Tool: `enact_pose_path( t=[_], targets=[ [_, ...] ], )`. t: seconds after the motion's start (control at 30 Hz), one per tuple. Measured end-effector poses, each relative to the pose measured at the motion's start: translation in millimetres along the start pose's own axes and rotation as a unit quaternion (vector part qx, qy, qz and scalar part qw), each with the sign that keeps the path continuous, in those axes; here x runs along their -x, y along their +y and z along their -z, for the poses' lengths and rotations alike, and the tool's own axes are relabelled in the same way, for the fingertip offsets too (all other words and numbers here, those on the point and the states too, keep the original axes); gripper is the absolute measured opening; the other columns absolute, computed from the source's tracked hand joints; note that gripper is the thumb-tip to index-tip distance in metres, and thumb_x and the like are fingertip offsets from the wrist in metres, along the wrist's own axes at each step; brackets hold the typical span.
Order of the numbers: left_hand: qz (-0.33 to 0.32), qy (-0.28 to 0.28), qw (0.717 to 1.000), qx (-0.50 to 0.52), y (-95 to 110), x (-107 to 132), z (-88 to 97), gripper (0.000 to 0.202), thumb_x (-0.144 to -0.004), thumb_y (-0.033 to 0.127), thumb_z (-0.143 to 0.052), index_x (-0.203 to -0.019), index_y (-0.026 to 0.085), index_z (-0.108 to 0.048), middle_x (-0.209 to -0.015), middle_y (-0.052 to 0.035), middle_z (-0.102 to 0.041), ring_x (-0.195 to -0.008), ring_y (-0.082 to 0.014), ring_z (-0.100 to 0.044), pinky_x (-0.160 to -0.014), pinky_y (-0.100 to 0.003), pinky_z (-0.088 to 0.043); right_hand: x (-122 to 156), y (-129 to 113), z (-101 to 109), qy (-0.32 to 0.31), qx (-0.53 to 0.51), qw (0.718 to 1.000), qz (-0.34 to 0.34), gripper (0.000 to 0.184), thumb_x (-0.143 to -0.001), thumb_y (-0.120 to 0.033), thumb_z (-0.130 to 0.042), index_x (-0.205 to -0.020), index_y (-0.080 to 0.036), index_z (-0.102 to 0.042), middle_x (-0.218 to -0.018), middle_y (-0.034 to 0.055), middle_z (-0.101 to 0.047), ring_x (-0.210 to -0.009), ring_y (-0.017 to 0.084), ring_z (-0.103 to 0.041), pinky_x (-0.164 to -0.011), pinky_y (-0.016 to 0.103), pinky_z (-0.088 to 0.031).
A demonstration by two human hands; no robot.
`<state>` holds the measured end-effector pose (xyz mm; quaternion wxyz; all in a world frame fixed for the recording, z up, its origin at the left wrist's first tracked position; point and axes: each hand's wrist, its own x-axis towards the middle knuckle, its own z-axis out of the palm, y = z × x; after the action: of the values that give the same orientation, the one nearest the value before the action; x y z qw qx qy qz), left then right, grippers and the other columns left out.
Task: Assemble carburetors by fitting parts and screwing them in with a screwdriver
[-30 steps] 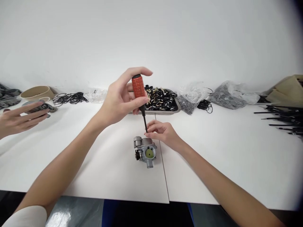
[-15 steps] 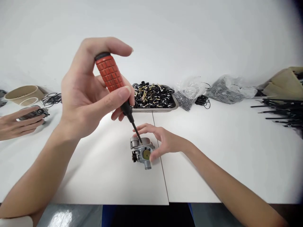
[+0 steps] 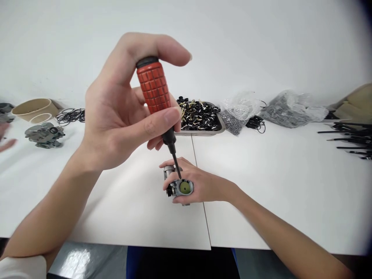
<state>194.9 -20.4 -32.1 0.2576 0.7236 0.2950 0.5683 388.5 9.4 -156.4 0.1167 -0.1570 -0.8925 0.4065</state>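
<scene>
My left hand holds a screwdriver by its red ribbed handle. The thumb and curled fingers pinch the handle's lower part; the index finger arches over the black end cap, its tip extending past it. The shaft points down and slightly to the right, and its tip is at the upper edge of the round bore of a carburetor. I cannot tell whether tip and metal touch.

The carburetor is on the white counter, in front of me, just left of the seam between two panels. My right hand grips it from the right side. The fingers are spread: the thumb lies along the near side, the others reach across the top and far side. The bore with its yellow-green disc is exposed between thumb and index finger.

Behind the work position is a metal tray of black and brass-coloured parts. To its right are two clear plastic bags of small parts, a coil of black loops and black rods. To the left are black rings, a beige container and a second carburetor. A co-worker's hand, blurred, shows at the left edge.
</scene>
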Motion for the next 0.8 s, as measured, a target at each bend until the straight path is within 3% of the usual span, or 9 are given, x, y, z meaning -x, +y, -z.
enact_pose_path(
  t=[0.2,0.3,0.43,0.5,0.57,0.67,0.73,0.8],
  targets=[
    [-0.002,-0.017,1.0,0.008,-2.8,2.5,-3.5,0.03,-0.081,0.009,-0.062,-0.109,0.018,-0.059,-0.123,-0.0008,-0.049,-0.078,-0.0174,-0.073,-0.043,-0.015,-0.048,0.1,1.0,-1.3,0.009,0.011,1.0,0.009,0.025,-0.084,-0.031,-0.073,-0.109,-0.033,-0.068,-0.144,0.0019,-0.04,-0.131,0.026,-0.042,-0.109,0.042,-0.042],
    [0.017,-0.036,0.999,0.02,-1.1,3.6,-5.2,0.032,-0.082,0.01,-0.063,-0.112,0.019,-0.057,-0.126,-0.002,-0.049,-0.07,-0.0138,-0.072,-0.04,-0.017,-0.048,-0.1,1.7,-1.0,0.017,0.016,1.0,0.017,0.023,-0.084,-0.031,-0.073,-0.107,-0.032,-0.069,-0.143,0.0017,-0.041,-0.131,0.026,-0.041,-0.11,0.042,-0.041],
    [0.07,-0.07,0.995,0.027,4.9,2.9,-7.2,0.031,-0.079,0.008,-0.065,-0.108,0.018,-0.057,-0.127,-0.0025,-0.051,-0.073,-0.0159,-0.072,-0.042,-0.02,-0.052,-0.3,1.7,-1.2,0.013,0.012,0.999,0.026,0.023,-0.084,-0.03,-0.072,-0.106,-0.031,-0.068,-0.143,0.0023,-0.041,-0.133,0.026,-0.04,-0.11,0.042,-0.042],
    [0.111,-0.028,0.992,0.048,4.2,4.3,-6.7,0.032,-0.078,0.014,-0.069,-0.107,0.019,-0.058,-0.124,-0.0035,-0.054,-0.075,-0.0186,-0.073,-0.041,-0.018,-0.053,-0.5,1.2,-2.1,0.014,0.012,0.999,0.028,0.023,-0.084,-0.029,-0.073,-0.106,-0.03,-0.068,-0.143,0.0028,-0.042,-0.133,0.027,-0.04,-0.109,0.043,-0.042],
    [0.139,0.063,0.984,0.089,-0.4,7.5,-4.5,0.032,-0.081,0.029,-0.068,-0.11,0.021,-0.058,-0.117,-0.0048,-0.057,-0.079,-0.0214,-0.074,-0.038,-0.014,-0.05,-0.6,1.1,-2.0,0.015,0.007,1.0,0.024,0.028,-0.083,-0.027,-0.073,-0.11,-0.03,-0.067,-0.143,0.0037,-0.042,-0.133,0.027,-0.04,-0.109,0.043,-0.043],
    [0.162,0.157,0.965,0.137,-7.3,11.5,-1.7,0.038,-0.086,0.047,-0.057,-0.116,0.023,-0.056,-0.113,-0.007,-0.058,-0.086,-0.025,-0.074,-0.036,-0.011,-0.047,0.9,2.3,4.9,0.009,-0.035,0.999,0.01,0.052,-0.077,-0.03,-0.08,-0.125,-0.031,-0.06,-0.145,0.0057,-0.039,-0.135,0.027,-0.039,-0.106,0.039,-0.046],
    [0.161,0.168,0.961,0.147,-5.9,10.6,-3.9,0.034,-0.086,0.043,-0.06,-0.114,0.023,-0.058,-0.116,-0.0071,-0.057,-0.09,-0.027,-0.074,-0.037,-0.012,-0.048,3.8,3.2,15.5,0.009,-0.063,0.998,0.0,0.063,-0.072,-0.034,-0.084,-0.128,-0.031,-0.056,-0.147,0.0058,-0.037,-0.135,0.027,-0.04,-0.106,0.037,-0.046],
    [0.149,0.173,0.962,0.147,1.1,7.2,-9.4,0.031,-0.076,0.027,-0.074,-0.105,0.022,-0.062,-0.119,-0.0054,-0.057,-0.09,-0.0301,-0.073,-0.038,-0.014,-0.051,8.2,2.8,27.9,0.029,-0.067,0.997,-0.01,0.05,-0.072,-0.036,-0.083,-0.118,-0.03,-0.062,-0.147,0.0039,-0.039,-0.134,0.026,-0.042,-0.11,0.039,-0.042]
  ],
)
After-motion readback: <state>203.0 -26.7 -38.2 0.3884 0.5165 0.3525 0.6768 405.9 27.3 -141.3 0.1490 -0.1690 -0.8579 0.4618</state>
